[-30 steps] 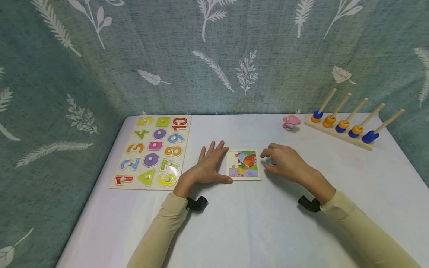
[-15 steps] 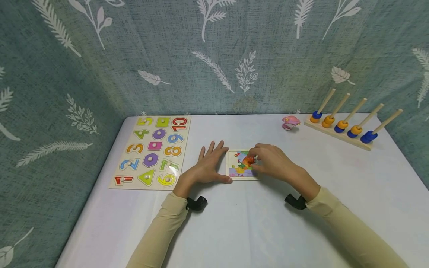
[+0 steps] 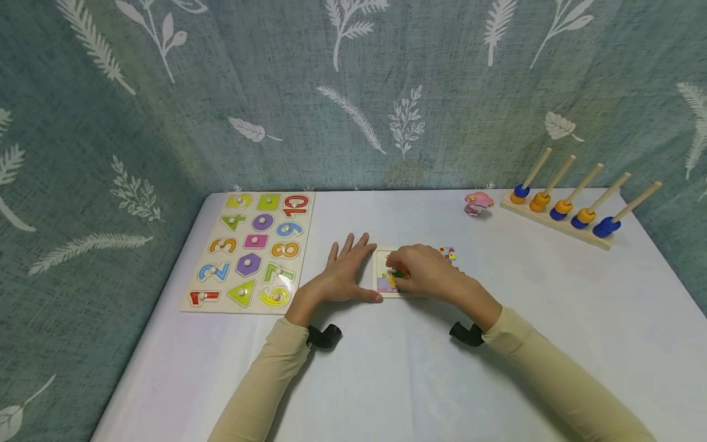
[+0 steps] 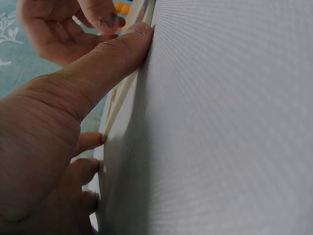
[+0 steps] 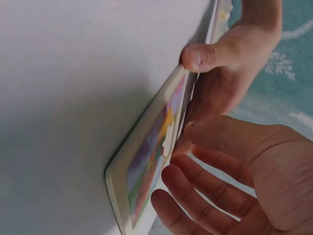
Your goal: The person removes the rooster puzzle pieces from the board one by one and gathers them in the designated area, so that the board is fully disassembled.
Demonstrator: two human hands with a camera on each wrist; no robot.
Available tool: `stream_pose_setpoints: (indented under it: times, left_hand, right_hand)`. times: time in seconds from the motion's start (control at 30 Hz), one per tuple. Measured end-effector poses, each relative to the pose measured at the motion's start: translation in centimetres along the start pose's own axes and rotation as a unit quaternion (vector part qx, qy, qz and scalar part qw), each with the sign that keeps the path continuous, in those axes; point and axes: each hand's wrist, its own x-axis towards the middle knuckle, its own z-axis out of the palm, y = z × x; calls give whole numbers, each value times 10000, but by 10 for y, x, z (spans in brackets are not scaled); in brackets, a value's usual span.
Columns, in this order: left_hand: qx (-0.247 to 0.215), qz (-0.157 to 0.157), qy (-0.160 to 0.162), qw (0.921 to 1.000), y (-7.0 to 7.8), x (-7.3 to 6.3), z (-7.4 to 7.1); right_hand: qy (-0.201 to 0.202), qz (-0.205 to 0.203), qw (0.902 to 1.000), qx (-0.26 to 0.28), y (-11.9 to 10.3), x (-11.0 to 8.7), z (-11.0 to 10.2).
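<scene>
slid leftward since half a second ago in the head view: right hand (image 3: 426, 271), from the right side of the wooden picture puzzle (image 3: 382, 263) to over its middle, with small colourful bits (image 3: 448, 253) newly uncovered beyond the knuckles, too partly hidden to identify. unmoved: left hand (image 3: 345, 276), spread wide, thumb and fingertips along the puzzle's left edge. right fingers bent, holding something or nothing, impossible to tell; most of the puzzle blocked by that hand. farther off, knobbed number-and-shape board (image 3: 248, 252) to the left, pink toy figurine (image 3: 478, 202) and five-peg bead rack (image 3: 569, 228) at back right, before leaf-printed cloth (image 3: 309, 147).

in the left wrist view, left thumb against the puzzle, seen nearly edge-on; right hand cut off above, orange beads (image 4: 125, 9) barely peeking past.

in the right wrist view, right thumb and fingers slightly parted beside the puzzle, contact unclear; bare pale patch (image 5: 168, 141) inside the frame; left thumb at one corner; right palm cropped at the side.
</scene>
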Motion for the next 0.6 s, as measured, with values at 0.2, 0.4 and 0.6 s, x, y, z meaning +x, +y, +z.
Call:
stream_pose_setpoints:
  times: [0.2, 0.4, 0.6]
  left_hand:
    - [-68, 44, 23, 10000, -1, -3, 2]
    - [-37, 108, 57, 9999, -1, -3, 3]
    - [-84, 106, 125, 9998, -1, -2, 1]
  right_hand:
    - [21, -210, 9998, 17, -3, 5, 13]
    - [46, -364, 9992, -165, -6, 6, 20]
    - [40, -342, 9994, -31, -9, 8, 18]
